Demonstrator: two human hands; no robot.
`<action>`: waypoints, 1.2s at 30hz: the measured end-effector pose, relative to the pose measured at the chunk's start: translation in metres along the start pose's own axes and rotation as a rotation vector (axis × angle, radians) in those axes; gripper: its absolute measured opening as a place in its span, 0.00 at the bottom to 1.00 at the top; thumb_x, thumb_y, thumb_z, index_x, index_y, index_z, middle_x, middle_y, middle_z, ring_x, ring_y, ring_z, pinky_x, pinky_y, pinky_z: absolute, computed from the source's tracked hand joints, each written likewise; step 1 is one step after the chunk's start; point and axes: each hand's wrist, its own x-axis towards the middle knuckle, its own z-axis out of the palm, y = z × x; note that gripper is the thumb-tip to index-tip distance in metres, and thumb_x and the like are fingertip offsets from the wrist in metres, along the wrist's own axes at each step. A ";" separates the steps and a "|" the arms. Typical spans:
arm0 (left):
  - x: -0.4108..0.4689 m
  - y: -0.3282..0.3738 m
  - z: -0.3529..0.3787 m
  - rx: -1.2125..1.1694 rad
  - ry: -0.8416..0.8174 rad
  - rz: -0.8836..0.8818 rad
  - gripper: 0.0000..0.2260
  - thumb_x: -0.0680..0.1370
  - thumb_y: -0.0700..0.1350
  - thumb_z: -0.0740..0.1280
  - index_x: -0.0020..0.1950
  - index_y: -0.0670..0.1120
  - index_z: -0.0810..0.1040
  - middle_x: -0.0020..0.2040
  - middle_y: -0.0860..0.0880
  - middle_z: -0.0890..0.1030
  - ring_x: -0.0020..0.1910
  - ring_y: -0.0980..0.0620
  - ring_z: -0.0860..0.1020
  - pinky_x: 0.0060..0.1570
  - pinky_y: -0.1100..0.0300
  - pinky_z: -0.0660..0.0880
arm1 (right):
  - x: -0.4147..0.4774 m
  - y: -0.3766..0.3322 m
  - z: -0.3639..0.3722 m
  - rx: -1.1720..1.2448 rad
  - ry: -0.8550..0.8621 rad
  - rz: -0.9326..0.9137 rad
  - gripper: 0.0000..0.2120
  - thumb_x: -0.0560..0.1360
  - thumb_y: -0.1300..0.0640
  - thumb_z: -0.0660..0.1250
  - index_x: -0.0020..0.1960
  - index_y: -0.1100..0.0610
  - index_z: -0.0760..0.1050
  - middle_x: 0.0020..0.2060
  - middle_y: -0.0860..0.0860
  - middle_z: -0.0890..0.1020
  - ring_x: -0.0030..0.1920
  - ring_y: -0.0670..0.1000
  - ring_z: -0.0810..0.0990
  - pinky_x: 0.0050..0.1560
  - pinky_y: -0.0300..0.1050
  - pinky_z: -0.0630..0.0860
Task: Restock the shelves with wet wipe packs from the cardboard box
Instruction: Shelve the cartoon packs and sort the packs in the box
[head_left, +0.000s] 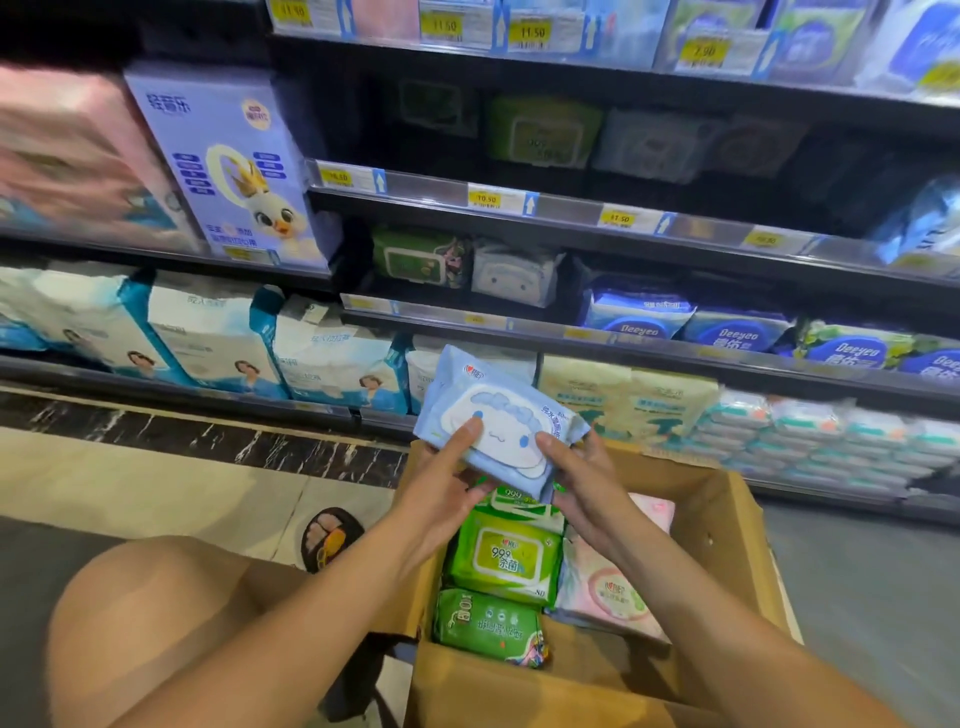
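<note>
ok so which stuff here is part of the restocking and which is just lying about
Job: blue pack in left hand and right hand; cardboard box; green packs; pink packs; shelf.
Just there: purple box; sandal; price tags.

Beige floor tiles (156, 483), black marble strip (208, 434)

Purple box (228, 166): you find it far up and left of your fingers (467, 436); a crowned duck is printed on it.
White-and-blue packs (208, 332): left of your fingers, in a row.
Price tags (485, 199): yellow, high above your fingers.
Sandal (330, 538): below-left of your fingers, on the pale floor (156, 483).
</note>
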 end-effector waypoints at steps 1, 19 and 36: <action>-0.002 0.000 -0.001 -0.007 0.006 -0.021 0.32 0.72 0.49 0.75 0.75 0.45 0.73 0.67 0.41 0.81 0.65 0.40 0.80 0.63 0.39 0.78 | 0.002 0.001 0.000 0.033 0.003 -0.002 0.40 0.64 0.56 0.80 0.73 0.59 0.68 0.61 0.58 0.84 0.61 0.61 0.83 0.48 0.60 0.85; 0.014 0.058 -0.034 0.739 -0.204 -0.113 0.46 0.50 0.63 0.86 0.65 0.49 0.80 0.60 0.47 0.86 0.59 0.46 0.84 0.63 0.49 0.79 | 0.020 0.009 -0.021 -0.202 -0.170 0.088 0.33 0.67 0.51 0.81 0.69 0.57 0.76 0.61 0.58 0.84 0.62 0.61 0.83 0.64 0.62 0.78; 0.054 0.076 -0.063 0.872 0.013 0.041 0.17 0.76 0.43 0.76 0.64 0.50 0.80 0.58 0.52 0.86 0.57 0.51 0.85 0.61 0.50 0.80 | 0.006 0.152 -0.125 -1.110 -0.396 0.626 0.17 0.79 0.49 0.72 0.67 0.48 0.76 0.54 0.40 0.82 0.53 0.41 0.81 0.56 0.32 0.74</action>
